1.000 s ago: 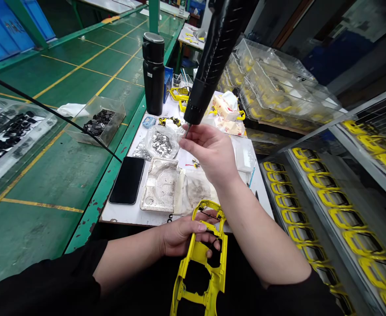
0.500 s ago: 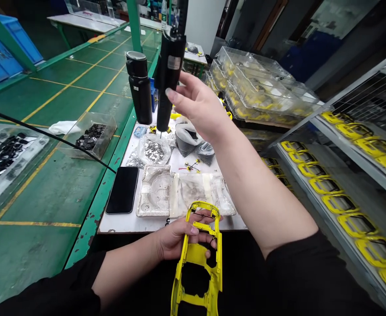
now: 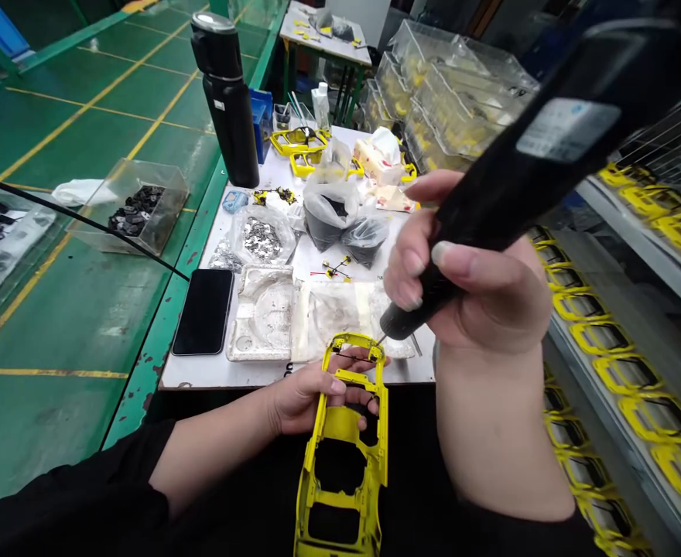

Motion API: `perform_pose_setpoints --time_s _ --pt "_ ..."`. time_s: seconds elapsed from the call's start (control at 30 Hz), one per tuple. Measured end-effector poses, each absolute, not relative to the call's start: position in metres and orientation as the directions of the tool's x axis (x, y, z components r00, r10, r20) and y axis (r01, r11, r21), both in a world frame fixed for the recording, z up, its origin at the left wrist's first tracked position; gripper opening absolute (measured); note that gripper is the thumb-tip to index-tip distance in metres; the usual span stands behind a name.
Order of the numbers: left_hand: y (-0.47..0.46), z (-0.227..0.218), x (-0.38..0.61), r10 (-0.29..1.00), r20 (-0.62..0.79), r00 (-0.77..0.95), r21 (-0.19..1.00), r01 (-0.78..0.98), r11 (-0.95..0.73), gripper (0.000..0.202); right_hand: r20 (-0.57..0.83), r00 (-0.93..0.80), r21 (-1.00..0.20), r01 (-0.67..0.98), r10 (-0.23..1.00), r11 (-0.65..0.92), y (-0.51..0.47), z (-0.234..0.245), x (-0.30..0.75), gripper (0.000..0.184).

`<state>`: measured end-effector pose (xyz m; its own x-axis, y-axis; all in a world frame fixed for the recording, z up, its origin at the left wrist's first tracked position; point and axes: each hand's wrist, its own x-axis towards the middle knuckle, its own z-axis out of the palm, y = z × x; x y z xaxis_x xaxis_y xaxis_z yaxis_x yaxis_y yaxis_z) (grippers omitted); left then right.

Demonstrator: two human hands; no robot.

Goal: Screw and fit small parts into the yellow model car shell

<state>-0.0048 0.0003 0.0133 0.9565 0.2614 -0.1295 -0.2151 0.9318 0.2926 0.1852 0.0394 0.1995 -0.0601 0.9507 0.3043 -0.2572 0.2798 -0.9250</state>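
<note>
My left hand (image 3: 311, 393) grips a yellow plastic frame (image 3: 343, 456) near its upper end, thumb on top and fingers through an opening. The frame runs lengthwise from the table's front edge down toward me. My right hand (image 3: 480, 286) is wrapped round a black electric screwdriver (image 3: 515, 178), which slants down to the left. Its bit tip (image 3: 382, 338) sits at the frame's top right corner.
On the white table (image 3: 224, 375) lie a black phone (image 3: 204, 311), grey moulded trays (image 3: 265, 313), bags of small parts (image 3: 262, 236) and a black bottle (image 3: 227, 100). A clear box of black parts (image 3: 135, 213) stands on the green bench. Racks of yellow frames (image 3: 607, 340) fill the right.
My right hand has closed round the screwdriver and brought it down from above the table to the frame's top corner. My left hand keeps holding the frame in place.
</note>
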Motion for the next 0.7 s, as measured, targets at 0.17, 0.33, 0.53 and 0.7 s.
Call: perform_pose_setpoints --time_s 0.17,0.33,0.53,0.7 --pt "0.000 0.014 -0.005 0.263 -0.150 0.953 0.287 -0.212 0.934 0.073 0.336 0.246 -0.896 -0.213 0.909 0.389 0.007 0.171 0.188 0.050" --pt "0.000 0.015 -0.006 0.273 -0.147 0.951 0.278 -0.225 0.934 0.068 0.360 0.370 -0.863 -0.216 0.857 0.456 -0.007 0.155 0.186 0.051" --pt "0.001 0.015 -0.006 0.270 -0.144 0.952 0.278 -0.222 0.934 0.067 0.369 0.381 -0.852 -0.226 0.848 0.472 -0.009 0.146 0.182 0.045" --pt "0.000 0.015 -0.005 0.269 -0.138 0.953 0.276 -0.224 0.935 0.069 0.362 0.395 -0.881 -0.152 0.844 0.449 -0.009 0.142 0.182 0.048"
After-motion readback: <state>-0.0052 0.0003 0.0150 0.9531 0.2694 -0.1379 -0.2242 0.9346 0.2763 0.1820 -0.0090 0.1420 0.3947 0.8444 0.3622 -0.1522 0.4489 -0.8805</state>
